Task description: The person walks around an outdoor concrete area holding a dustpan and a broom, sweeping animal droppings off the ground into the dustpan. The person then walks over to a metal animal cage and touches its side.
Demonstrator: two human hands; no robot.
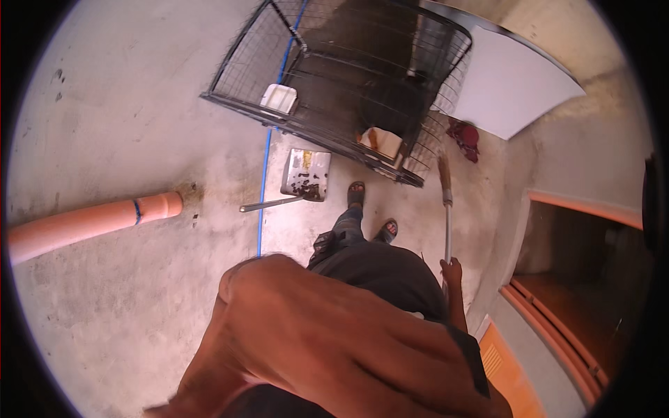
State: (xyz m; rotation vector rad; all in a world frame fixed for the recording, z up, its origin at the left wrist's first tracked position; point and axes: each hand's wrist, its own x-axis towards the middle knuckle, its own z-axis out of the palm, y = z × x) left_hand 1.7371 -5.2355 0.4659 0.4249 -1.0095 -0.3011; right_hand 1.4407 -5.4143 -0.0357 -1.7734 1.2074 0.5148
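Note:
My right hand (451, 269) is closed round the pale shaft of a long-handled broom (448, 230). The broom's brown bristle head points away, beside the right corner of the cage. Very close to the camera, my left hand (334, 334) fills the lower middle with its back showing; its fingertips are out of sight. Beyond it, on the floor left of my feet, lies a metal dustpan (296, 161) with dark bits on it and its handle pointing left. A black wire cage (320, 136) stands ahead, holding a white tray (279, 99) and a stained whitish piece (383, 143).
A thick orange pipe (90, 228) comes in from the left. A thin blue line (264, 181) runs along the floor and under the cage. Dark red cloth (465, 139) lies near a white panel (512, 83). At right is an orange-framed opening (557, 334) in the wall.

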